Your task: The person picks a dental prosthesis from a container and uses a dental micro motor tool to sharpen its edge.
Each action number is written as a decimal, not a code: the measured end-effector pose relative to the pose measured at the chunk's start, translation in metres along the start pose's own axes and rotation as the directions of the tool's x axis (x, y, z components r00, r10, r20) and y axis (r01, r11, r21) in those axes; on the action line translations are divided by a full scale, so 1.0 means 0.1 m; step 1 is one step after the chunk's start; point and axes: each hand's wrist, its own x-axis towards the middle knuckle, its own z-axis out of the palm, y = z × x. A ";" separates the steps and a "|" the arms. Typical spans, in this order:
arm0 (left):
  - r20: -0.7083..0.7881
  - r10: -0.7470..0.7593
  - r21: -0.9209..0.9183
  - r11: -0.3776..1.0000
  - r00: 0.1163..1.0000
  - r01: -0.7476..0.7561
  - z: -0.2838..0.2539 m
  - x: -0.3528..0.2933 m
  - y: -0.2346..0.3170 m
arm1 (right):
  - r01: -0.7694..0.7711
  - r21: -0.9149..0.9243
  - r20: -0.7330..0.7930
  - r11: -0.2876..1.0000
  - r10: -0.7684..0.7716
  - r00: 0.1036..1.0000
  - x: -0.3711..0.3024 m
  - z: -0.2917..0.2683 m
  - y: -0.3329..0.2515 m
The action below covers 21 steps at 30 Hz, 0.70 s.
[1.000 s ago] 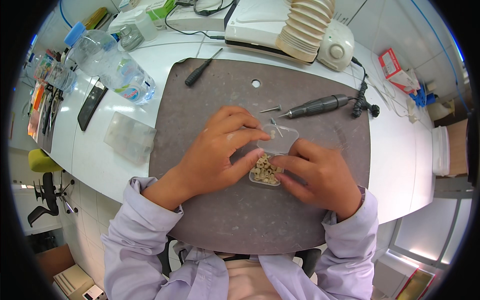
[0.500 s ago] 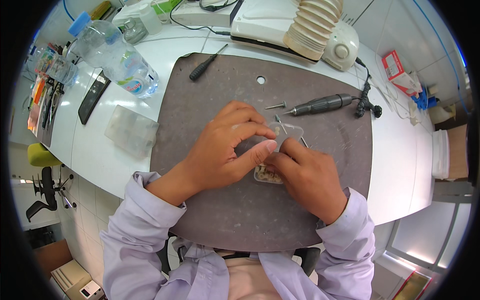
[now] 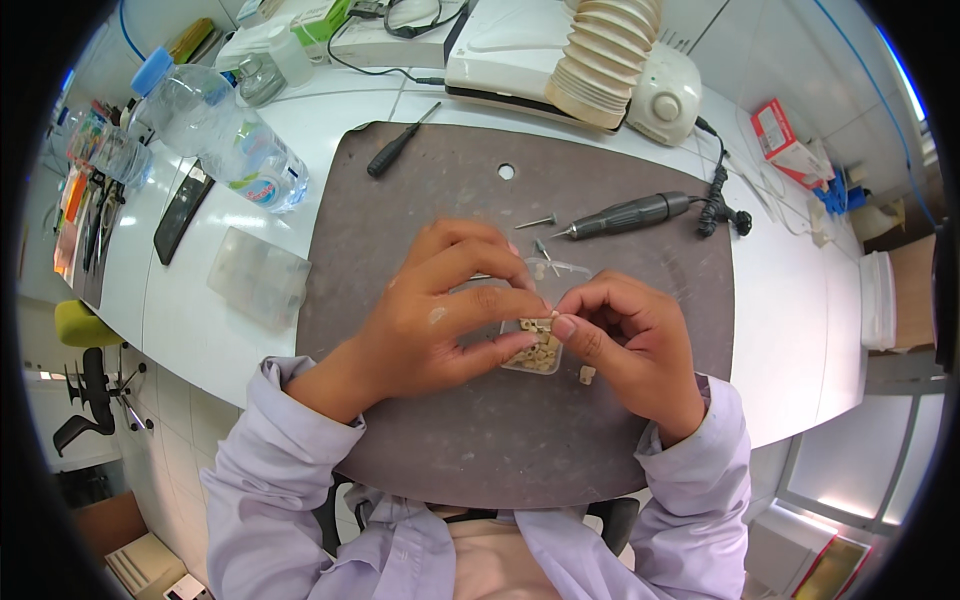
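Left hand: the left hand (image 3: 435, 310) arches over the open box, thumb and index finger apart, index tip just beside the other hand's fingertips.
Right hand: the right hand (image 3: 635, 345) has thumb and index finger pressed together above the box; what may sit between them is too small to tell.
Box: a small clear hinged box (image 3: 540, 371) stands on the mat between both hands, lid (image 3: 570, 270) open toward the far side.
Pieces: beige tooth-like pieces (image 3: 541, 355) fill the box; a loose piece (image 3: 586, 374) lies right of it, near the right hand.
Mat tools: on the brown mat (image 3: 440, 450), a black rotary handpiece (image 3: 630, 215) at far right, a metal pin (image 3: 537, 221) near its tip, a black-handled screwdriver (image 3: 400, 145) at far left.
Left bench: a dark phone (image 3: 183, 212) and a translucent case (image 3: 258, 275).
Labels: the blue-capped bottle (image 3: 200, 110), far left, bears a printed label (image 3: 262, 188) with a coloured oval; a red-and-white carton (image 3: 785, 140), far right, carries print too small to read.
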 end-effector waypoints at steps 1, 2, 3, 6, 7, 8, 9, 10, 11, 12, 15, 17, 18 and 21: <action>-0.002 0.021 0.005 1.000 1.000 -0.021 0.00 -0.01 0.01 | -0.019 0.038 0.007 0.999 0.019 1.000 -0.01 0.00 0.00; -0.012 0.017 0.003 1.000 1.000 -0.017 0.01 -0.01 0.02 | -0.039 0.076 0.017 0.996 0.038 0.999 -0.02 0.00 0.00; -0.021 0.014 0.001 1.000 1.000 -0.014 0.01 -0.01 0.03 | -0.063 0.117 0.027 0.991 0.060 0.998 -0.03 0.01 -0.02; -0.023 0.006 -0.025 1.000 1.000 -0.006 0.01 0.00 0.04 | -0.130 0.201 0.060 0.971 0.120 0.991 -0.04 0.04 -0.08; -0.019 0.004 -0.037 0.999 1.000 -0.004 0.01 0.01 0.04 | -0.146 0.206 0.069 0.967 0.135 0.988 -0.05 0.03 -0.08; -0.013 -0.002 -0.044 0.999 1.000 0.001 0.02 0.01 0.04 | -0.163 0.212 0.078 0.964 0.150 0.986 -0.05 0.03 -0.08; -0.008 -0.007 -0.050 0.999 1.000 0.006 0.02 0.01 0.04 | -0.160 0.211 0.082 0.964 0.145 0.986 -0.05 0.03 -0.07; -0.002 -0.012 -0.057 0.998 1.000 0.012 0.02 0.01 0.04 | -0.156 0.210 0.087 0.965 0.140 0.986 -0.05 0.03 -0.07; 0.005 -0.029 -0.081 0.996 1.000 0.029 0.03 0.01 0.04 | -0.152 0.209 0.092 0.966 0.135 0.987 -0.04 0.03 -0.06; 0.013 -0.046 -0.104 0.993 0.999 0.047 0.03 0.00 0.04 | -0.146 0.200 0.096 0.969 0.129 0.987 -0.04 0.03 -0.06; 0.028 -0.074 -0.152 0.985 0.997 0.077 0.03 -0.01 0.03 | -0.122 0.163 0.108 0.979 0.105 0.989 -0.04 0.01 -0.07; 0.033 -0.083 -0.172 0.981 0.996 0.088 0.03 -0.01 0.03 | -0.094 0.127 0.117 0.988 0.079 0.990 -0.03 -0.01 -0.07; 0.035 -0.088 -0.179 0.979 0.996 0.093 0.03 -0.01 0.04 | -0.078 0.113 0.117 0.991 0.065 0.991 -0.03 -0.02 -0.08; 0.038 -0.092 -0.189 0.977 0.995 0.098 0.03 -0.01 0.04 | -0.045 0.079 0.117 0.996 0.035 0.993 -0.03 -0.03 -0.09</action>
